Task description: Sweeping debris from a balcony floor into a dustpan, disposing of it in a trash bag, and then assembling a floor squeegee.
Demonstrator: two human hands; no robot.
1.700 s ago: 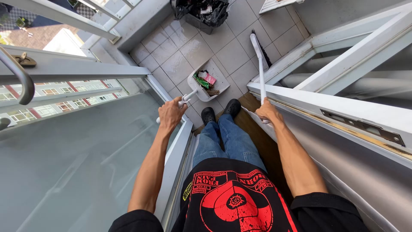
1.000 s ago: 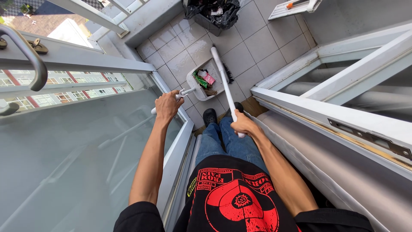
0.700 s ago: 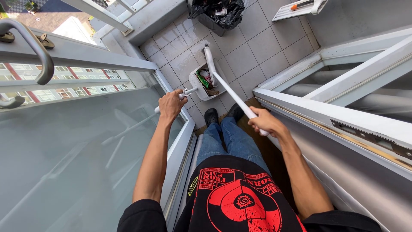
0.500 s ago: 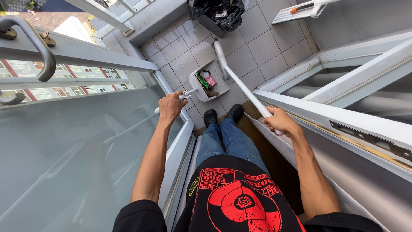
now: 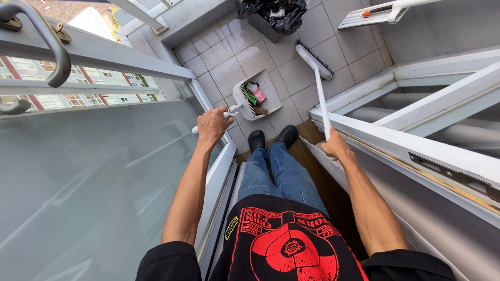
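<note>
On the tiled balcony, left hand [image 5: 212, 125] grips a litter-filled dustpan [image 5: 259, 96] — right hand [image 5: 336, 148] grips the broom [image 5: 317, 78].

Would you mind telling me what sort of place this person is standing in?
Most likely a small tiled balcony of an upper-floor flat: a frosted glass balustrade on one side, other buildings visible beyond it, a grey tiled floor, and a white sliding door frame on the other side.

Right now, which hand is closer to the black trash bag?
Right. The right hand grips the broom whose head lies near the black trash bag. The left hand, holding the dustpan, is slightly farther away.
</note>
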